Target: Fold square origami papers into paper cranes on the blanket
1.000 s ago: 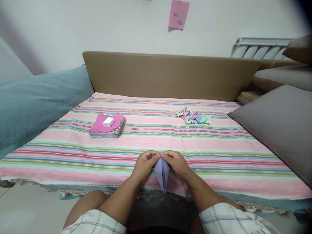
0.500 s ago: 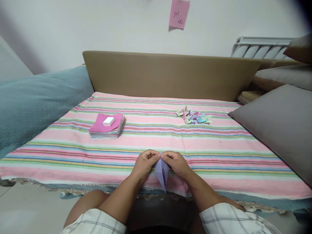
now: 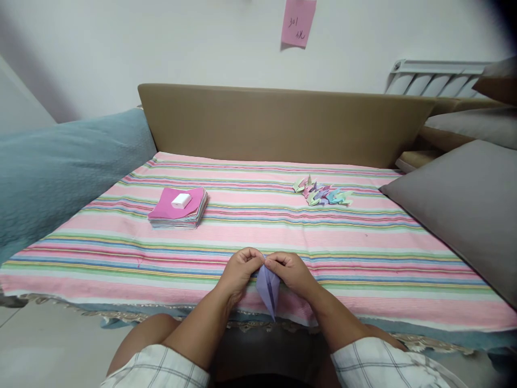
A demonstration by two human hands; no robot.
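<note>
Purple paper (image 3: 266, 288): leans more than in the frame one second ago, its lower tip a little further right and showing as one point rather than two; it is at the lower centre of the frame, over the front edge of the striped cloth (image 3: 250, 231).
Left hand (image 3: 241, 272): curled nearly closed, thumb and forefinger pinching the paper's top end.
Right hand (image 3: 294, 274): likewise curled, pinching that same end, the thumbs close together.
Crease: uneven thumb pressure on so small an end could set it off-centre or tear it.
Hanging end: with no visible finger supporting it, it could twist and let its layers part.
Paper stack (image 3: 177, 222) and folded pieces (image 3: 323, 195): unchanged, left of centre and upper right.
</note>
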